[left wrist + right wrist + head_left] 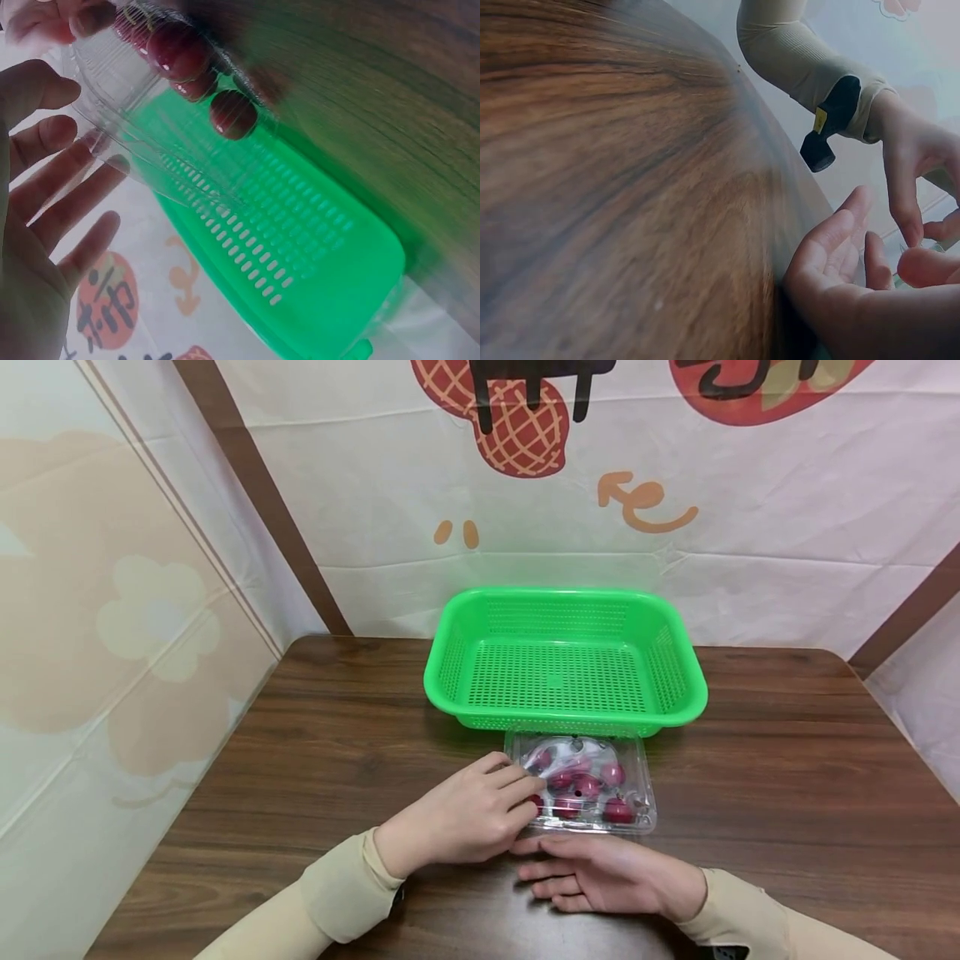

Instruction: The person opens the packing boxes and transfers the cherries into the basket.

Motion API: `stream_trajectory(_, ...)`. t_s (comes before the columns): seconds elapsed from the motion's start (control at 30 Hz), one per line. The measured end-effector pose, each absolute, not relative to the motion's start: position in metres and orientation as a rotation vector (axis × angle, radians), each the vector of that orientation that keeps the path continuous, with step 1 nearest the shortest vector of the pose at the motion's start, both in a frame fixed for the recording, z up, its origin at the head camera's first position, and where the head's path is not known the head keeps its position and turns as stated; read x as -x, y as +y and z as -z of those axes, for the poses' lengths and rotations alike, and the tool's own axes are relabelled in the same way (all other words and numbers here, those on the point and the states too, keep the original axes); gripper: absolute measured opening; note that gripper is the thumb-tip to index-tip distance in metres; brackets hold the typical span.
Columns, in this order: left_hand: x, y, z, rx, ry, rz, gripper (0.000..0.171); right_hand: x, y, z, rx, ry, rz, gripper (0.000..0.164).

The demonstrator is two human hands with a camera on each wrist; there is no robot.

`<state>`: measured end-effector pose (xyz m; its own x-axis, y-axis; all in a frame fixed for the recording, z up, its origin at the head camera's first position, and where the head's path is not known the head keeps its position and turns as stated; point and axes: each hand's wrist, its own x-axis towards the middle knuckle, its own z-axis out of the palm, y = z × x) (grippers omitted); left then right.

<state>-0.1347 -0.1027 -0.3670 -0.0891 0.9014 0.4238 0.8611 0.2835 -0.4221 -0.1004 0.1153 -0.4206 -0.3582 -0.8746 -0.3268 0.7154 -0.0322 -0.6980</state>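
Dark brown wood-grain table (337, 735), far corners rounded, sheen toward the near side; white creased cloth (360, 468) hangs behind it; print on cloth: red peanut shape (517, 439) with pale crosshatch, black strokes (532, 368) over its top, red oval (738, 410) upper right, orange curl (645, 495), two small orange ovals (443, 532); brown band (258, 485) slants down left of the print; pale flower (159, 618) over peach on left-hand cloth.

Two hands (849, 291) near wooden tabletop (622, 202)

Two hands (468, 814) (611, 872), one box (636, 772), at least six fruits (618, 811), one basket (566, 717)
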Motion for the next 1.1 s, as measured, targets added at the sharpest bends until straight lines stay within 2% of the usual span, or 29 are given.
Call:
stream_trajectory(0.47,0.124,-0.067,0.358,1.539,-1.811,-0.136,0.028,0.093,0.151,0.42,0.225,0.977,1.696,0.036)
stream_trajectory(0.67,0.116,-0.051,0.346,1.547,-1.806,-0.133,0.025,0.093,0.169,0.42,0.209,0.981,1.706,0.034)
stream_trajectory(0.93,0.12,-0.029,0.363,1.557,-1.875,-0.175,0.028,0.092,0.196,0.42,0.206,1.004,1.741,0.032)
stream_trajectory(1.1,0.115,-0.019,0.353,1.548,-1.853,-0.236,0.029,0.094,0.21,0.419,0.202,1.019,1.775,0.031)
